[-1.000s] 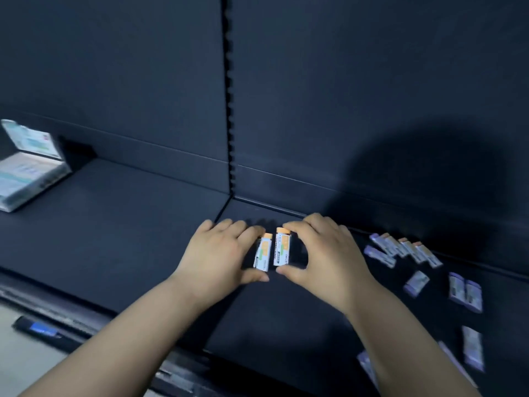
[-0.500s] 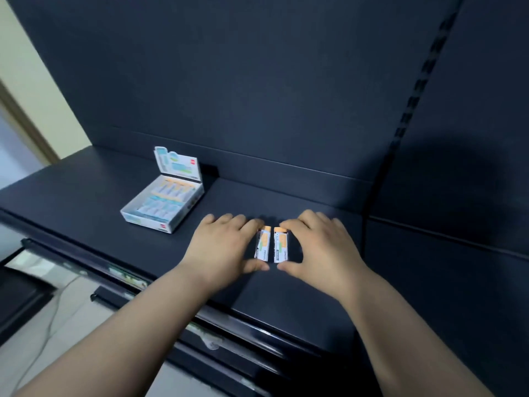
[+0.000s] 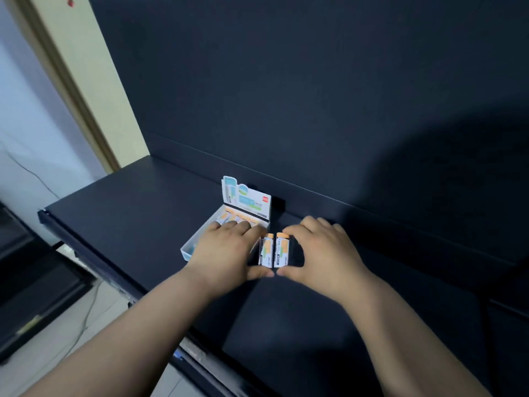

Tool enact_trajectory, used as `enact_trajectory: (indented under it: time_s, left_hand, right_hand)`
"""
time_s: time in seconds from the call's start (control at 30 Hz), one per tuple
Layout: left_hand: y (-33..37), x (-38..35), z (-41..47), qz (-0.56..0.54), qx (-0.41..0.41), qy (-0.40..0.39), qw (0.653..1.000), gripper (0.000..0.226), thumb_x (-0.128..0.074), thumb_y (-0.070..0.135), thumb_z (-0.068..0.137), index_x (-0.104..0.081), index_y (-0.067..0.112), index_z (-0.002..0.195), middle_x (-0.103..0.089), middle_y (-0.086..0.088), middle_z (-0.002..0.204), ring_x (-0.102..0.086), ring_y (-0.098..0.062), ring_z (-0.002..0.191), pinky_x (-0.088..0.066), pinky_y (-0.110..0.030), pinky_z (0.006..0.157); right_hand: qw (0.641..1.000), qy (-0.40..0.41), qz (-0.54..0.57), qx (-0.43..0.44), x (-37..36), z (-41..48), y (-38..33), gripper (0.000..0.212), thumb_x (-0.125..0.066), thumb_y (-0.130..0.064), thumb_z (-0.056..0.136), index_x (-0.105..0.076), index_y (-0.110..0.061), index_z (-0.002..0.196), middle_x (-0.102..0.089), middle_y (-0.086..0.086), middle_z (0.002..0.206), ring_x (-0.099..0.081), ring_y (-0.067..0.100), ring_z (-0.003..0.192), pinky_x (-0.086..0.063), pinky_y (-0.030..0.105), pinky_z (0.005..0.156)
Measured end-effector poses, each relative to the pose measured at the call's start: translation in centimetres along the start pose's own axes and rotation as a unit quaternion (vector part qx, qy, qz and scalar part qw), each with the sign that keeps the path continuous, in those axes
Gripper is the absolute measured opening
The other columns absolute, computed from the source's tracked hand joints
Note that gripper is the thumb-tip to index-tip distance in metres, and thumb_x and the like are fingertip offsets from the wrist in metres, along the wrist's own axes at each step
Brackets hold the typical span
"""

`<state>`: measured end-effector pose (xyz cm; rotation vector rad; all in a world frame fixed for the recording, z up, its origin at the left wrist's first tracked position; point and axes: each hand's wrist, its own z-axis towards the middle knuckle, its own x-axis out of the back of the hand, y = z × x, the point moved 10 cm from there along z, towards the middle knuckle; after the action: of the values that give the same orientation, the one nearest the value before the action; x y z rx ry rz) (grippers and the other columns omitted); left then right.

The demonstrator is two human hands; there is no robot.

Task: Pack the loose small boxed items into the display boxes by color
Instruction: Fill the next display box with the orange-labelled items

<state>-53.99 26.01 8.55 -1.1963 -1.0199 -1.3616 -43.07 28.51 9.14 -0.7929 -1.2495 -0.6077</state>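
Orange boxes [image 3: 282, 250] are held side by side, left hand [image 3: 226, 253] and right hand [image 3: 323, 259] each pinching one, beside the display box [image 3: 249, 202].

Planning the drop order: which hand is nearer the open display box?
Left. The left hand overlaps the display box; the right hand sits farther right, beyond both small boxes.

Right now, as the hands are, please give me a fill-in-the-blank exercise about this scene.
1. The left hand and right hand together hold ____ small boxes.
2. Their top ends are coloured ____.
3. The display box has its lid ____.
4. It lies to the ____ of the small boxes.
Missing: two; orange; open; left.
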Motion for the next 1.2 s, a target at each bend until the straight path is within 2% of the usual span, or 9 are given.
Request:
enact_trajectory:
  time_s: [0.27, 0.57, 0.73, 0.93, 1.2]
  left_hand:
    - [-6.0, -1.8, 2.9, -0.009, -0.006, -0.018, 1.000, 0.074, -0.046, 0.075, 0.078, -0.033, 0.038, 0.140, -0.047, 0.014, 0.132, -0.044, -0.011, 0.123, -0.028, -0.028, 0.091]
    - [-9.4, -2.5, 4.7, -0.016, -0.117, -0.031, 0.992, 0.075, -0.045, 0.073, 0.080, -0.025, 0.038, 0.144, -0.047, 0.012, 0.127, -0.042, -0.011, 0.121, -0.025, -0.027, 0.092]
    - [-10.6, -2.6, 4.6, -0.054, -0.179, -0.029, 0.982, 0.075, -0.048, 0.073, 0.078, -0.033, 0.036, 0.142, -0.050, 0.011, 0.123, -0.045, -0.012, 0.117, -0.024, -0.028, 0.087]
    - [-12.1, -3.3, 4.6, -0.046, -0.198, -0.049, 0.978, 0.078, -0.045, 0.075, 0.079, -0.030, 0.034, 0.144, -0.046, 0.012, 0.126, -0.043, -0.011, 0.120, -0.026, -0.029, 0.095]
    - [-12.1, -4.3, 4.8, -0.032, -0.198, -0.084, 0.976, 0.076, -0.048, 0.073, 0.078, -0.034, 0.033, 0.142, -0.047, 0.011, 0.124, -0.044, -0.012, 0.118, -0.028, -0.031, 0.097]
  right_hand:
    - [0.999, -0.018, 0.008, -0.039, -2.2, 4.8, -0.7, 0.063, -0.065, -0.062, 0.074, -0.048, -0.033, 0.128, -0.047, -0.010, 0.116, -0.043, 0.012, 0.112, -0.034, 0.029, 0.096]
    - [0.986, -0.040, 0.019, -0.158, -4.7, 6.8, -2.2, 0.061, -0.063, -0.060, 0.076, -0.046, -0.035, 0.128, -0.045, -0.010, 0.119, -0.041, 0.011, 0.115, -0.033, 0.030, 0.096]
    - [0.977, -0.023, 0.023, -0.212, -4.5, 7.1, -4.2, 0.063, -0.063, -0.062, 0.075, -0.044, -0.038, 0.131, -0.044, -0.012, 0.123, -0.039, 0.011, 0.119, -0.032, 0.029, 0.099]
    - [0.966, -0.021, 0.003, -0.256, -3.8, 7.1, -5.3, 0.070, -0.065, -0.061, 0.074, -0.042, -0.037, 0.135, -0.044, -0.011, 0.129, -0.040, 0.012, 0.123, -0.031, 0.030, 0.102]
    - [0.951, -0.064, -0.013, -0.303, -4.0, 5.8, -3.1, 0.066, -0.067, -0.057, 0.075, -0.043, -0.036, 0.133, -0.046, -0.009, 0.120, -0.043, 0.013, 0.119, -0.034, 0.031, 0.101]
